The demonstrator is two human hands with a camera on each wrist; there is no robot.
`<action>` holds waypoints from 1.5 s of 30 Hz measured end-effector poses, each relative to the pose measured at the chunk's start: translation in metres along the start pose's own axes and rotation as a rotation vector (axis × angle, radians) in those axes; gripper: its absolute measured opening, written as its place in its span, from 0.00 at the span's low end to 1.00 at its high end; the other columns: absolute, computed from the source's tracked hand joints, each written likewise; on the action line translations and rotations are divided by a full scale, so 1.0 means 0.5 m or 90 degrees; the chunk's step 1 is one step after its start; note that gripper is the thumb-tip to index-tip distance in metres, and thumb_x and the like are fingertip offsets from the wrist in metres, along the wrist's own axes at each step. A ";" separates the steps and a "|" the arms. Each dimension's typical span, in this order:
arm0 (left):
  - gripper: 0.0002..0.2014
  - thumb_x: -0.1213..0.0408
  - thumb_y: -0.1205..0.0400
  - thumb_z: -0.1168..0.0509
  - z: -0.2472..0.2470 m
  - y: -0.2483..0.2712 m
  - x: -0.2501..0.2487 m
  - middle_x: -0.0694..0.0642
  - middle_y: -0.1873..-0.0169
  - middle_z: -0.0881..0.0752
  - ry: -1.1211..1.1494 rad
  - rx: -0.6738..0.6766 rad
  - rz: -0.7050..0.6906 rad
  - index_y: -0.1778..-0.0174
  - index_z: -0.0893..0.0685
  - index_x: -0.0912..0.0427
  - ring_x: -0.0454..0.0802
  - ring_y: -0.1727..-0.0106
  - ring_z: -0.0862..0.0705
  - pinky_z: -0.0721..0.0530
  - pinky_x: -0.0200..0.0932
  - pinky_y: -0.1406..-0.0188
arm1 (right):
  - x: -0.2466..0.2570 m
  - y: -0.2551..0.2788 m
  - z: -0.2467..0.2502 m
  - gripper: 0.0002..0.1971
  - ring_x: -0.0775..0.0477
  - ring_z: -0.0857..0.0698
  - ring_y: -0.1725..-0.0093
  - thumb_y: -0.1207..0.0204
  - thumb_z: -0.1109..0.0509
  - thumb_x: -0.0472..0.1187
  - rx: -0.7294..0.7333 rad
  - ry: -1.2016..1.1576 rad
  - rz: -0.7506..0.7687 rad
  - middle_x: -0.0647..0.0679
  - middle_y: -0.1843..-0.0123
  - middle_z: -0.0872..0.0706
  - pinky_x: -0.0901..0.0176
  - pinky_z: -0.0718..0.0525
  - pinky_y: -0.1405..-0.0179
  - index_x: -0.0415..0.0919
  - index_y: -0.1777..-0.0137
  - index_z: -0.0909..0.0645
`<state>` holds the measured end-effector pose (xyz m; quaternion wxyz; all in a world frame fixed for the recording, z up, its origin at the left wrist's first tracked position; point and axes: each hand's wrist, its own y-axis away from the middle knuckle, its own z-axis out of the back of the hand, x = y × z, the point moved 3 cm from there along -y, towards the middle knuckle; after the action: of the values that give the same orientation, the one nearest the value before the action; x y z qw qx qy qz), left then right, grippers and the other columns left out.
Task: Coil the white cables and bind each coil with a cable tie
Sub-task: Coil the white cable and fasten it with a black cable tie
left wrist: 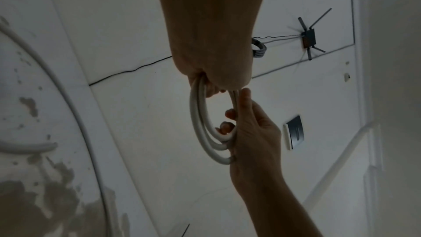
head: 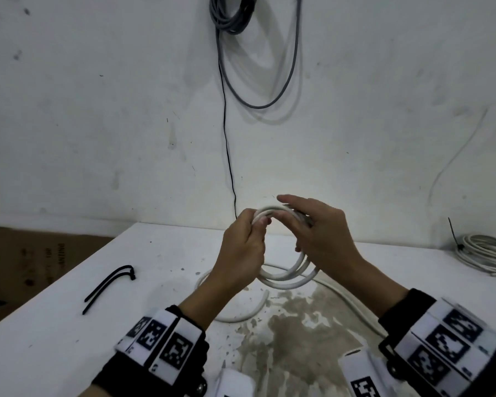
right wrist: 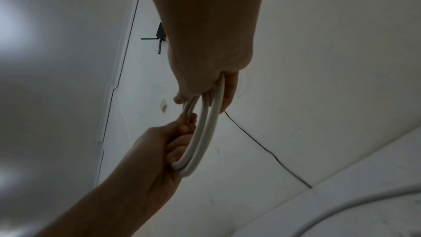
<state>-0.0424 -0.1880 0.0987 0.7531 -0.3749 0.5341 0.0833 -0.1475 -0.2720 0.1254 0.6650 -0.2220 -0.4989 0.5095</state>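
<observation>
A white cable coil [head: 287, 277] of a few loops is held upright above the white table [head: 69, 325]. My left hand [head: 244, 242] grips the coil's upper left side, fingers curled round the strands. My right hand [head: 322, 231] holds the right side with the index finger stretched out over the top. In the left wrist view the coil [left wrist: 198, 125] hangs between the left hand [left wrist: 212, 57] and the right hand [left wrist: 253, 132]. The right wrist view shows the coil [right wrist: 205, 132] likewise. The cable's loose tail [head: 241, 317] lies on the table below.
Two black cable ties [head: 109, 284] lie on the table at the left. A bound white coil [head: 485, 253] with a black tie [head: 455, 233] sits at the far right. Grey cables [head: 258, 81] hang on the wall behind. A brown stain [head: 292, 333] marks the near table.
</observation>
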 end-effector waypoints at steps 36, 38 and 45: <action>0.10 0.58 0.12 0.50 0.031 0.015 -0.012 0.49 0.66 0.20 -0.220 0.235 -0.018 0.53 0.25 0.57 0.46 0.69 0.14 0.15 0.51 0.59 | 0.008 -0.005 -0.031 0.08 0.57 0.31 0.84 0.19 0.36 0.37 0.247 -0.243 -0.291 0.46 0.73 0.25 0.69 0.34 0.86 0.31 0.53 0.19; 0.11 0.60 0.12 0.49 0.025 0.018 -0.010 0.49 0.69 0.21 -0.201 0.227 -0.025 0.52 0.25 0.60 0.46 0.72 0.15 0.16 0.44 0.65 | 0.006 -0.003 -0.029 0.10 0.59 0.33 0.84 0.18 0.38 0.37 0.270 -0.255 -0.307 0.47 0.72 0.26 0.70 0.34 0.85 0.30 0.50 0.20; 0.12 0.63 0.13 0.49 0.030 -0.001 -0.008 0.57 0.70 0.26 -0.163 -0.014 -0.036 0.56 0.26 0.66 0.46 0.78 0.26 0.26 0.29 0.85 | 0.004 -0.004 -0.010 0.32 0.51 0.13 0.63 0.28 0.30 0.57 0.188 -0.165 -0.300 0.48 0.53 0.15 0.56 0.13 0.60 0.52 0.28 0.38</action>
<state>-0.0327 -0.1774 0.1046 0.8128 -0.3844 0.4222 0.1155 -0.1421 -0.2700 0.1260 0.7210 0.0656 -0.5379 0.4319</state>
